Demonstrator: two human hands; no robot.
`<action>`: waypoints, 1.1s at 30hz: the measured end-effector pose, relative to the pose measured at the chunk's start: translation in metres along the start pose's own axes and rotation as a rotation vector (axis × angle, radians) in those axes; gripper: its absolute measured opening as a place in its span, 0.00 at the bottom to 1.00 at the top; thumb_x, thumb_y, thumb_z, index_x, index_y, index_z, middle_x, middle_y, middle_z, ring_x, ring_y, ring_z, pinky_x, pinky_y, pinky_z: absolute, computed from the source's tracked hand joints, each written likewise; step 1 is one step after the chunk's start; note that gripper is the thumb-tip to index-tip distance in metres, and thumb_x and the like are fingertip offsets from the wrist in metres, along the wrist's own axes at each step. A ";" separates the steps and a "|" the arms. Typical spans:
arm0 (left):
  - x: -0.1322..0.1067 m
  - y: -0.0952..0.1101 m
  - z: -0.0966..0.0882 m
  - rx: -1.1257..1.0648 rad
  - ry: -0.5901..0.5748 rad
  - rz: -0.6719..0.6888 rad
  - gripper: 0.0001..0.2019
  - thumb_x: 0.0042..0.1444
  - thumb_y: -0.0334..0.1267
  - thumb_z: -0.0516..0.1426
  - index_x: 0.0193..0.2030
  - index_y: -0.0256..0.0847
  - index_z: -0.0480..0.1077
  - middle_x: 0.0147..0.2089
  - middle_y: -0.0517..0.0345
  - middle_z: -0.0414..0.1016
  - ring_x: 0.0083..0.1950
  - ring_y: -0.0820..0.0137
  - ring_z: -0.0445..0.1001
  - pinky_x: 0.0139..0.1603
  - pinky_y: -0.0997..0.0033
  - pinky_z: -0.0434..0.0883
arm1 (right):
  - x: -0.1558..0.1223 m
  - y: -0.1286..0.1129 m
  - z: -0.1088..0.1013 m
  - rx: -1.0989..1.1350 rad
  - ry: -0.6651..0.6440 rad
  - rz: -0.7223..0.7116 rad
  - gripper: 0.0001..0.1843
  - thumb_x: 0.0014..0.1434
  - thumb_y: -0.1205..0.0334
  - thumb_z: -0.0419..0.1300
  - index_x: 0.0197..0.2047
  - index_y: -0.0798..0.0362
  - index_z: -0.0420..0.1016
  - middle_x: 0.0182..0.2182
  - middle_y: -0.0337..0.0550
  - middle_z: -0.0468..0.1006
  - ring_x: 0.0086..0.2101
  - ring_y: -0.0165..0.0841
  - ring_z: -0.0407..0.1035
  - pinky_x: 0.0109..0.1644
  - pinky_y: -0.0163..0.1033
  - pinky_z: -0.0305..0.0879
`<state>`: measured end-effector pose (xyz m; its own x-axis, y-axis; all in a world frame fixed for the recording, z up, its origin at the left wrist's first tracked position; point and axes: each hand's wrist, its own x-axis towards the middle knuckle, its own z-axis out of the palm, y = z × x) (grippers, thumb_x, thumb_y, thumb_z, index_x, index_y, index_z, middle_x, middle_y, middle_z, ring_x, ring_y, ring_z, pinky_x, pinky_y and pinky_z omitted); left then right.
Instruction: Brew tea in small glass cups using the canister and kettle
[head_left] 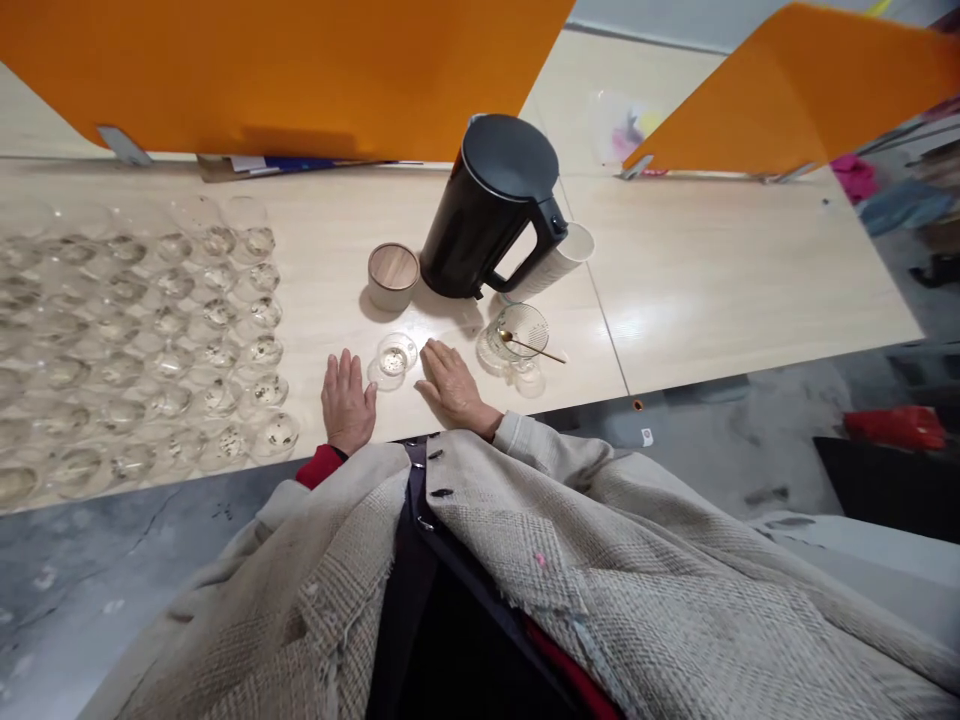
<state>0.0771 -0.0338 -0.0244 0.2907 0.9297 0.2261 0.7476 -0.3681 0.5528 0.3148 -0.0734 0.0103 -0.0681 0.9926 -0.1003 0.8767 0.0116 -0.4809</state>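
My left hand [349, 402] lies flat on the pale wooden table [697, 290], fingers stretched out and holding nothing. To its right, my right hand [453, 388] also rests flat with its palm down. Between the two hands sits a small clear cup [393, 358] with dark bits in it, and a clear round lid seems to overlap it. Just right of my right hand stands a glass bowl [523, 328] with a gold spoon [531, 346] laid across it. A small clear dish [529, 378] is beside the bowl, near the table's front edge.
Rows of clear cups [172, 325] with dark bits inside cover the table's left side. A black electric kettle [487, 205] stands behind my hands, with a wooden-lidded jar [393, 277] at its left and a white ribbed cup [574, 245] at its right. Orange partitions [300, 75] rise behind.
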 end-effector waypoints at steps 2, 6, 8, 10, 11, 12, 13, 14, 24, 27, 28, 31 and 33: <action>0.001 0.002 0.000 0.005 -0.036 -0.014 0.30 0.74 0.47 0.49 0.78 0.36 0.59 0.82 0.38 0.56 0.86 0.48 0.43 0.82 0.36 0.50 | 0.004 0.006 0.008 -0.036 0.018 0.035 0.42 0.72 0.48 0.57 0.78 0.68 0.55 0.79 0.67 0.50 0.79 0.53 0.42 0.83 0.61 0.34; 0.002 0.002 0.000 0.008 -0.119 -0.040 0.33 0.74 0.47 0.50 0.80 0.33 0.55 0.84 0.34 0.49 0.86 0.46 0.38 0.83 0.32 0.46 | 0.005 0.010 0.011 -0.040 0.045 0.052 0.45 0.73 0.44 0.55 0.80 0.64 0.50 0.80 0.65 0.46 0.80 0.52 0.37 0.82 0.64 0.31; 0.003 0.001 0.000 0.016 -0.140 -0.032 0.34 0.74 0.48 0.50 0.80 0.33 0.54 0.84 0.34 0.48 0.86 0.45 0.39 0.82 0.31 0.45 | 0.005 0.009 0.011 -0.044 0.048 0.053 0.46 0.73 0.43 0.54 0.80 0.66 0.49 0.80 0.66 0.46 0.80 0.52 0.37 0.82 0.64 0.30; 0.005 -0.001 -0.001 0.027 -0.151 -0.021 0.34 0.74 0.49 0.50 0.80 0.34 0.54 0.84 0.35 0.48 0.86 0.45 0.41 0.82 0.31 0.45 | 0.005 0.008 0.012 -0.057 0.043 0.059 0.47 0.73 0.43 0.54 0.80 0.69 0.50 0.80 0.68 0.46 0.80 0.53 0.37 0.83 0.62 0.30; 0.006 -0.001 -0.002 0.034 -0.160 -0.016 0.34 0.74 0.49 0.50 0.80 0.34 0.55 0.84 0.35 0.48 0.86 0.46 0.41 0.83 0.32 0.45 | 0.005 0.008 0.012 -0.065 0.044 0.062 0.47 0.73 0.43 0.54 0.80 0.71 0.50 0.80 0.68 0.46 0.80 0.53 0.37 0.83 0.62 0.30; 0.007 -0.001 -0.003 0.044 -0.172 -0.015 0.34 0.74 0.49 0.51 0.80 0.34 0.55 0.84 0.36 0.48 0.86 0.46 0.41 0.83 0.33 0.45 | 0.005 0.009 0.012 -0.070 0.047 0.065 0.47 0.73 0.43 0.54 0.80 0.71 0.50 0.80 0.68 0.46 0.80 0.53 0.37 0.83 0.61 0.29; 0.009 0.000 -0.005 0.057 -0.189 -0.017 0.34 0.73 0.49 0.51 0.80 0.33 0.55 0.84 0.35 0.47 0.86 0.46 0.41 0.83 0.34 0.44 | 0.005 0.009 0.012 -0.072 0.052 0.067 0.47 0.73 0.44 0.54 0.80 0.71 0.50 0.80 0.68 0.46 0.80 0.53 0.37 0.83 0.61 0.29; 0.010 0.001 -0.006 0.074 -0.207 -0.024 0.35 0.73 0.49 0.51 0.80 0.32 0.54 0.84 0.35 0.47 0.86 0.46 0.41 0.84 0.35 0.44 | 0.006 0.010 0.013 -0.071 0.058 0.069 0.46 0.73 0.44 0.53 0.80 0.71 0.50 0.80 0.67 0.46 0.80 0.53 0.38 0.83 0.61 0.30; 0.018 0.015 -0.010 0.251 -0.249 -0.091 0.35 0.75 0.49 0.46 0.81 0.29 0.52 0.86 0.41 0.42 0.87 0.47 0.36 0.85 0.41 0.40 | 0.008 0.019 0.023 -0.105 0.103 0.094 0.44 0.76 0.42 0.47 0.81 0.66 0.49 0.81 0.63 0.46 0.80 0.50 0.38 0.83 0.62 0.32; 0.017 0.016 -0.010 0.271 -0.237 -0.086 0.35 0.75 0.49 0.47 0.81 0.30 0.52 0.86 0.42 0.42 0.86 0.47 0.37 0.85 0.41 0.40 | 0.009 0.020 0.026 -0.117 0.105 0.085 0.44 0.76 0.41 0.46 0.81 0.64 0.48 0.81 0.63 0.46 0.80 0.50 0.37 0.82 0.64 0.32; 0.017 0.016 -0.009 0.276 -0.234 -0.089 0.35 0.75 0.49 0.47 0.81 0.30 0.53 0.86 0.42 0.42 0.87 0.47 0.37 0.85 0.41 0.41 | 0.009 0.020 0.027 -0.120 0.107 0.082 0.44 0.76 0.41 0.47 0.81 0.65 0.48 0.81 0.64 0.45 0.80 0.50 0.37 0.82 0.64 0.31; 0.017 0.014 -0.009 0.289 -0.224 -0.096 0.35 0.74 0.49 0.47 0.81 0.31 0.53 0.86 0.43 0.42 0.87 0.48 0.37 0.85 0.41 0.42 | 0.010 0.017 0.028 -0.128 0.110 0.073 0.44 0.76 0.42 0.47 0.81 0.67 0.48 0.81 0.65 0.44 0.80 0.51 0.36 0.82 0.63 0.29; 0.017 0.012 -0.009 0.296 -0.219 -0.095 0.35 0.74 0.49 0.46 0.81 0.31 0.53 0.86 0.43 0.42 0.87 0.48 0.37 0.85 0.40 0.42 | 0.010 0.015 0.028 -0.132 0.104 0.066 0.44 0.76 0.43 0.47 0.80 0.69 0.48 0.81 0.66 0.44 0.80 0.51 0.36 0.82 0.62 0.29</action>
<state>0.0861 -0.0228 -0.0070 0.3084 0.9512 -0.0093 0.9083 -0.2916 0.3000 0.3139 -0.0664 -0.0221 0.0354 0.9988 -0.0341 0.9330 -0.0452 -0.3569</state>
